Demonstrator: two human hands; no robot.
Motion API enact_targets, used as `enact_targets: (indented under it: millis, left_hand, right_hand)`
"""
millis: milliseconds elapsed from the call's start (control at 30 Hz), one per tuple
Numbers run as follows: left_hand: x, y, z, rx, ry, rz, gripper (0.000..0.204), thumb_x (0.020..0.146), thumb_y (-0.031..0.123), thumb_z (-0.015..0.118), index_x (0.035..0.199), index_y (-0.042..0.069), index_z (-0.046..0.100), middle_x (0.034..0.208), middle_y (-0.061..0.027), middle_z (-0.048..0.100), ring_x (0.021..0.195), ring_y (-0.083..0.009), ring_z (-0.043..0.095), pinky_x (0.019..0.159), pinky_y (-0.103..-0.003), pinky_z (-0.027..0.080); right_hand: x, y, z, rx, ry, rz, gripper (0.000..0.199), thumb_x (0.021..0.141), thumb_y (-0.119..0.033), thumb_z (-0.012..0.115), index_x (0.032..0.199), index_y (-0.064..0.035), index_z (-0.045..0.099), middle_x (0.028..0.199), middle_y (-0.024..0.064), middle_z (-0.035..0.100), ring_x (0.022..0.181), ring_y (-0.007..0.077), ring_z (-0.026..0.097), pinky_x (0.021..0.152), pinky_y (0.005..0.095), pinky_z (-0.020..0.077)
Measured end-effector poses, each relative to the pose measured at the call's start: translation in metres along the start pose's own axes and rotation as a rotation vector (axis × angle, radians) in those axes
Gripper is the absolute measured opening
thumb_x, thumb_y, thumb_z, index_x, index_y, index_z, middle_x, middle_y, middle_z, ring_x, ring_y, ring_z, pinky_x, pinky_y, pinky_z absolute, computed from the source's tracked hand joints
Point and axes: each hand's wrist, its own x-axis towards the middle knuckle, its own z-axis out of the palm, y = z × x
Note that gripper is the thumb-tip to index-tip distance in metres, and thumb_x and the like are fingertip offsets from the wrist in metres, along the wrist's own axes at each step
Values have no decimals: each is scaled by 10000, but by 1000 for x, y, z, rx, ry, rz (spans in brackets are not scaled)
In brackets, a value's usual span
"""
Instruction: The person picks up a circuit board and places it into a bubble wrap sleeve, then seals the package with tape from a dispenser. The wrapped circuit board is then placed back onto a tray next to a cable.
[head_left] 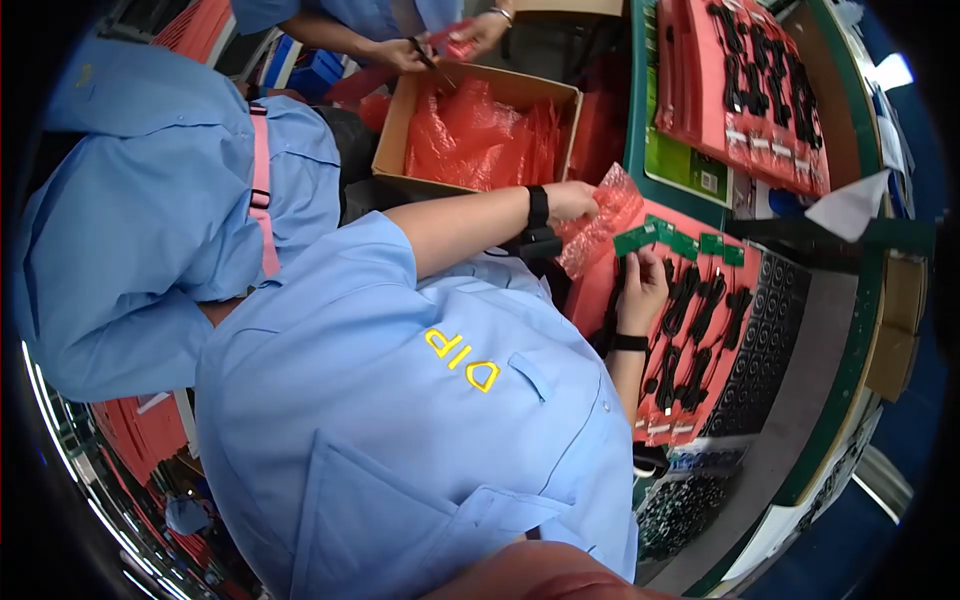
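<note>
My left hand (572,202) is closed on a red bubble-wrap bag (606,222), held beside the cardboard box. My right hand (645,283) pinches a small green circuit board (636,239) at its lower edge, just right of the bag. Under and beyond my right hand lies a red sheet (728,352) bearing several coiled black cables (684,300). More green circuit boards (712,245) sit in a row at the far end of those cables. A black band circles each of my wrists.
An open cardboard box (392,145) of red bubble bags (485,130) stands ahead. Behind it, a co-worker's hands (402,54) hold scissors (424,56) and red film. Another person in blue (200,180) is close on my left. A red stack with cables (700,100) lies far right.
</note>
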Motion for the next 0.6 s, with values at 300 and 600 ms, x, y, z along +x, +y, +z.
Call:
enact_targets:
  millis: [300,600]
  left_hand:
    - [-4,31,-28,-402,-93,-207,212,796,21,468,957,-26,596,892,-117,651,804,-208,644,764,-335,528]
    - [-3,40,-13,-571,-210,-213,263,862,128,443,1016,-40,574,948,-143,646,852,-227,641,803,-359,523]
  right_hand:
    - [24,-12,19,-417,-96,-175,111,808,-66,655,910,-22,649,797,89,644,694,164,616,637,261,484]
    - [33,-20,27,-717,-109,-258,122,801,-178,632,867,-81,662,793,93,646,732,286,614,655,378,480]
